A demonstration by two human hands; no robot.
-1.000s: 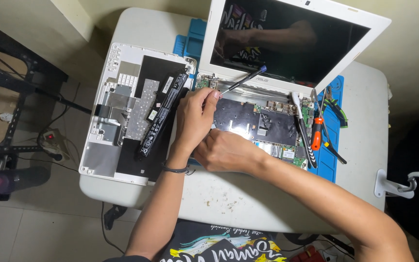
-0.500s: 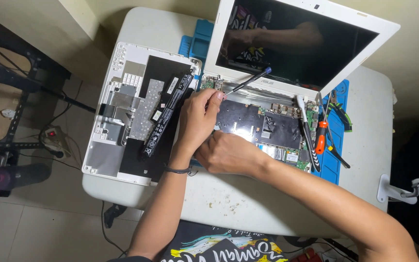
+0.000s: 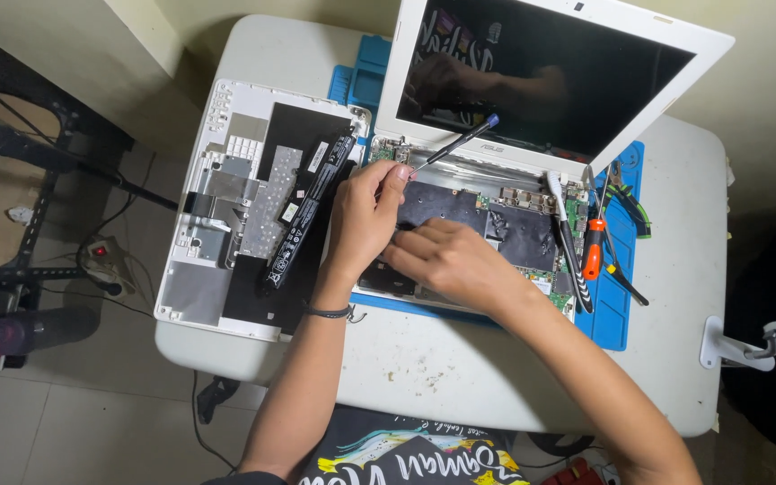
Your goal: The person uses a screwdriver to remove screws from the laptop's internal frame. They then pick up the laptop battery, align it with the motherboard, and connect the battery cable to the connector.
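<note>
An opened white laptop (image 3: 496, 216) lies on a blue mat, its circuit board (image 3: 523, 220) exposed and its dark screen (image 3: 541, 67) tilted up at the back. My left hand (image 3: 365, 216) pinches a thin black tool with a blue tip (image 3: 455, 144) near the board's left corner. My right hand (image 3: 446, 256) rests on the board beside it, fingers curled and touching the left hand. Whether the right hand holds anything is hidden.
The removed white keyboard cover (image 3: 244, 207) lies upside down to the left, with a long black battery (image 3: 312, 202) across it. An orange-handled screwdriver (image 3: 593, 251), tweezers and other tools lie on the blue mat (image 3: 612, 314) to the right. The white table (image 3: 460, 368) ends near my torso.
Both hands stay on the board with only small finger movement. The view has shifted slightly, so the laptop sits a bit higher and more to the right.
</note>
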